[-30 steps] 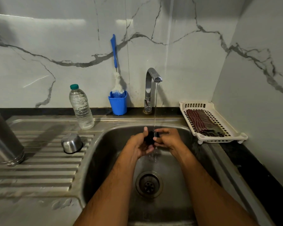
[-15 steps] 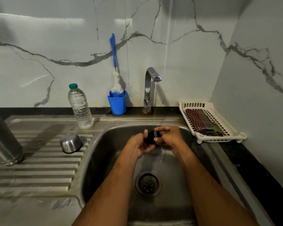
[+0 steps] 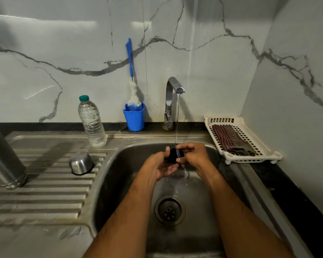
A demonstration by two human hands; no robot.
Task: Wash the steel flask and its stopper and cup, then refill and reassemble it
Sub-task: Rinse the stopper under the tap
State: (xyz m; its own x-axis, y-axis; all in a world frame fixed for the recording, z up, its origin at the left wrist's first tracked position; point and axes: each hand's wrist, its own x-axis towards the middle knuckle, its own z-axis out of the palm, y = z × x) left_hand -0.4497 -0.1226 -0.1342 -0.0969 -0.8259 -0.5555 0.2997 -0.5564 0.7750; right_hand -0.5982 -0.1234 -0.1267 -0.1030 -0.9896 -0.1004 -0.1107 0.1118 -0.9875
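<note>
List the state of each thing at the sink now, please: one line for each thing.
tap: running
stopper: held under the stream
left hand: holds the stopper
right hand: holds the stopper
steel cup: upside down on the drainboard
flask: upside down
water bottle: capped, upright

Far left of centre, upright on the sink's back ledge: clear bottle, green cap. Right of it, against the marble wall: blue cup, holding a brush that stands bristles down, blue handle leaning on the wall. Further right: tap, running, thin stream falling into the basin. Near centre of the basin floor: drain. Left: ribbed drainboard. Far right on the dark counter: white slotted tray, folded checked cloth inside.
</note>
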